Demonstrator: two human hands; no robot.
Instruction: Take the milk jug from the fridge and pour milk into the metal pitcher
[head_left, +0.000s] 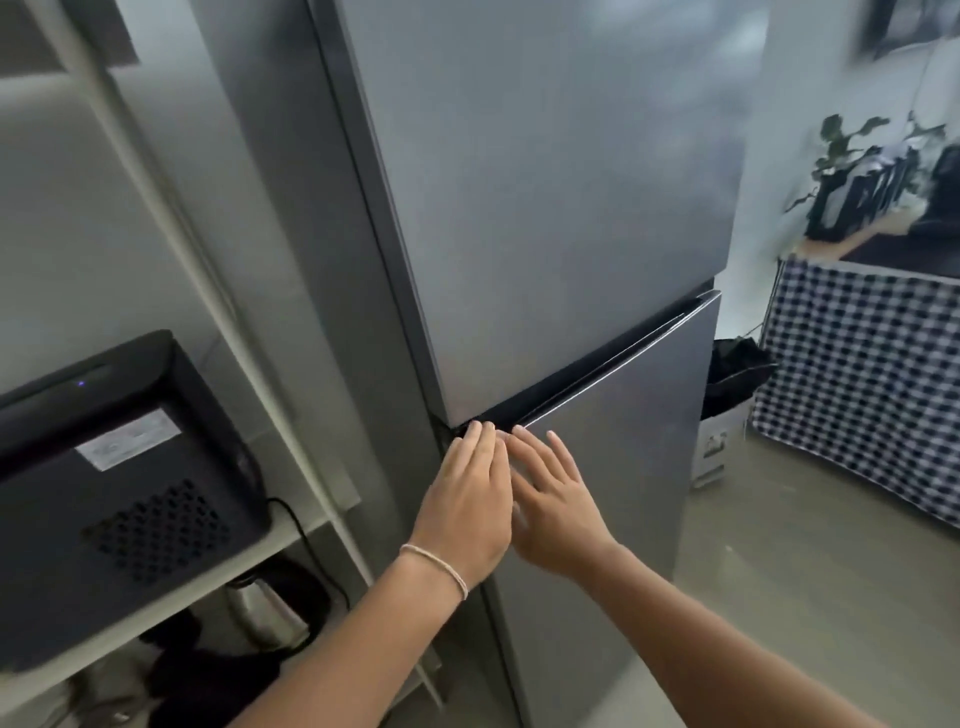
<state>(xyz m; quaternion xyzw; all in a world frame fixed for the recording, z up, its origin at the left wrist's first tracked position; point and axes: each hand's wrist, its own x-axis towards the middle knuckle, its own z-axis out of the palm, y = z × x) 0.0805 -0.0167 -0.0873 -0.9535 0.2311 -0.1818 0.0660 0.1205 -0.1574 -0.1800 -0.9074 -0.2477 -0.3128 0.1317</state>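
Observation:
A tall silver fridge (561, 208) fills the middle of the head view, with both doors closed. A dark groove (597, 364) runs between the upper door and the lower door (623, 467). My left hand (467, 499), with a thin bracelet on the wrist, lies flat at the groove's left end, fingertips at the dark gap. My right hand (556, 499) rests beside it on the lower door's top left corner, fingers spread. Neither hand holds anything. The milk jug and the metal pitcher are not in view.
A black appliance (119, 478) sits on a white shelf (171, 603) left of the fridge, with a kettle (270, 608) below it. Right of the fridge stand a bin with a black bag (727, 395) and a table with a checked cloth (862, 389) carrying plants.

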